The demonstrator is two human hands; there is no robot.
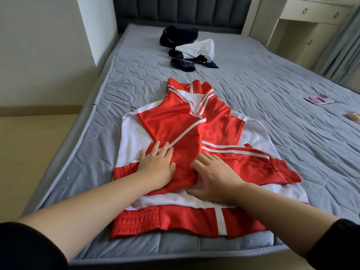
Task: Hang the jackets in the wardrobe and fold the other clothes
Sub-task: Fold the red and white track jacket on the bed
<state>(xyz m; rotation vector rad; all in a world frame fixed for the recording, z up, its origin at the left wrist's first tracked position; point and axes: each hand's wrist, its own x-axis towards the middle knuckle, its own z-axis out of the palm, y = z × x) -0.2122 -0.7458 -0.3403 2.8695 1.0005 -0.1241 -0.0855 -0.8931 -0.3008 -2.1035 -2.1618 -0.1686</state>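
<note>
A red and white track jacket lies flat on the grey mattress, zip side up, collar pointing away from me. Both sleeves are folded across its chest and cross over each other. My left hand lies flat on the folded sleeve at the jacket's left middle, fingers straight and spread. My right hand presses on the red fabric just right of the zip line, fingers bent slightly at the tips. Farther up the bed sits a heap of dark navy clothes and a white garment.
A pink flat object and a small yellowish item lie near the mattress's right edge. A padded dark headboard stands at the far end. A cream desk with drawers stands at the back right.
</note>
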